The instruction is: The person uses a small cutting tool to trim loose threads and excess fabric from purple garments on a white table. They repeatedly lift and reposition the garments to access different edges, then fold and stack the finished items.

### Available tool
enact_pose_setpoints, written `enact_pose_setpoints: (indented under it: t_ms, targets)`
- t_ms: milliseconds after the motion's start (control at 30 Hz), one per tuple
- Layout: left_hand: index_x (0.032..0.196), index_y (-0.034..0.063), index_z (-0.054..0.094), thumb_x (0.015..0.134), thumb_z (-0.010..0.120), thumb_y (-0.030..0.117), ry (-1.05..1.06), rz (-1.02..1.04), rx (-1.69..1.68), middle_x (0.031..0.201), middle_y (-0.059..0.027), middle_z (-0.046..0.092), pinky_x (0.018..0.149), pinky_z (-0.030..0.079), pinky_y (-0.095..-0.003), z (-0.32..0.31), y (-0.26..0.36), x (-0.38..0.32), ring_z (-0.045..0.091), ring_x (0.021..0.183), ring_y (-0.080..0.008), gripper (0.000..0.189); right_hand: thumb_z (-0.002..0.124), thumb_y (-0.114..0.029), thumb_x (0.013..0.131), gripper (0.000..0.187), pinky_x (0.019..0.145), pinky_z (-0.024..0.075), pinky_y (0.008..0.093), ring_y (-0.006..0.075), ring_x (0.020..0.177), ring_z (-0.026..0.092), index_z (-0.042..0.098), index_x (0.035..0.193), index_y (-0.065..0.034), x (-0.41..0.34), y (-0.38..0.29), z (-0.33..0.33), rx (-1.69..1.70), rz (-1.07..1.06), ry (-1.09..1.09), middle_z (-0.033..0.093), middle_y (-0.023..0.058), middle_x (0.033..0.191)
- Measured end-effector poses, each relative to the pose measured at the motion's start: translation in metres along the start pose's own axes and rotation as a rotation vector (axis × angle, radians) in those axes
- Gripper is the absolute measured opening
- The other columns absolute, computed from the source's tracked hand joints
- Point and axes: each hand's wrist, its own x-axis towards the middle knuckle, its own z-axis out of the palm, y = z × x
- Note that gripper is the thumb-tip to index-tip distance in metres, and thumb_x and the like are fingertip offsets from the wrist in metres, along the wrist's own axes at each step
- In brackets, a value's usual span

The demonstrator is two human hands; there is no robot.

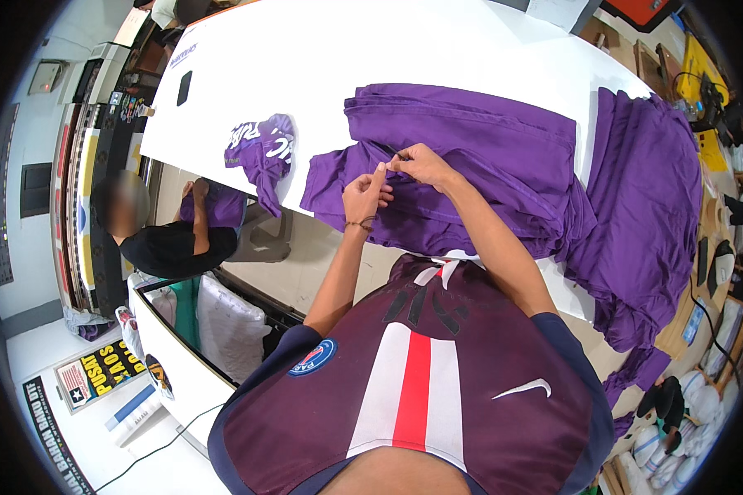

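Purple fabric garments (464,117) lie in layers on a white table (322,55) in front of me. Above their near left part, my right hand (420,166) pinches a small, thin dark tool, whose kind I cannot tell. My left hand (368,192) is raised beside it, thumb and index finger brought together near the right fingertips; whether something tiny is between them is too small to see. A crumpled purple garment with white lettering (265,145) lies to the left. A large heap of purple garments (644,216) hangs over the table's right side.
A dark phone-like object (185,88) lies at the table's far left. Beyond the left edge a co-worker (179,247) in black sits holding purple cloth. A wide printer-like machine (86,185) stands behind. Bags and another person (665,402) are at lower right.
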Motion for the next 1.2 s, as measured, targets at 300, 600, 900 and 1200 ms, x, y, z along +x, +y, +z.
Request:
enact_pose_setpoints:
  t_ms: [300, 600, 900, 1200]
  targets:
    - [0.082, -0.0006, 0.070, 0.096, 0.071, 0.025, -0.046, 0.024, -0.069, 0.074, -0.0087, 0.072, 0.051, 0.052, -0.0241, -0.011, -0.031, 0.011, 0.070, 0.060, -0.0134, 0.029, 0.074, -0.024, 0.091, 0.023, 0.082, 0.0459, 0.0334, 0.0118, 0.081, 0.056, 0.074, 0.085, -0.0011, 0.006, 0.009, 0.003, -0.032, -0.085, 0.052, 0.066, 0.0008, 0.081]
    - [0.095, -0.0041, 0.070, 0.083, 0.083, 0.024, -0.016, 0.167, 0.184, 0.084, -0.0135, 0.074, 0.049, 0.052, -0.0235, -0.022, -0.002, -0.016, 0.072, 0.066, -0.0147, 0.033, 0.075, -0.024, 0.090, 0.024, 0.076, 0.0448, 0.0308, 0.0104, 0.075, 0.054, 0.074, 0.083, -0.0019, 0.002, 0.005, 0.002, -0.007, -0.052, 0.043, 0.063, -0.0013, 0.076]
    - [0.092, -0.0034, 0.076, 0.097, 0.071, 0.029, -0.092, 0.052, 0.306, 0.078, -0.0085, 0.075, 0.052, 0.055, -0.0260, -0.002, 0.012, -0.002, 0.072, 0.062, -0.0140, 0.033, 0.077, -0.024, 0.088, 0.025, 0.076, 0.0491, 0.0324, 0.0123, 0.077, 0.060, 0.077, 0.088, 0.0017, 0.005, 0.006, 0.003, -0.059, -0.116, -0.005, 0.071, 0.0049, 0.080]
    - [0.093, -0.0009, 0.075, 0.096, 0.062, 0.007, -0.199, 0.682, 0.728, 0.077, -0.0115, 0.068, 0.064, 0.054, -0.0344, -0.018, -0.010, 0.001, 0.069, 0.070, -0.0226, 0.015, 0.077, -0.021, 0.088, 0.024, 0.072, 0.0466, 0.0307, 0.0095, 0.073, 0.054, 0.075, 0.097, 0.0024, -0.004, 0.006, 0.000, -0.308, -0.209, 0.118, 0.065, 0.0015, 0.073]
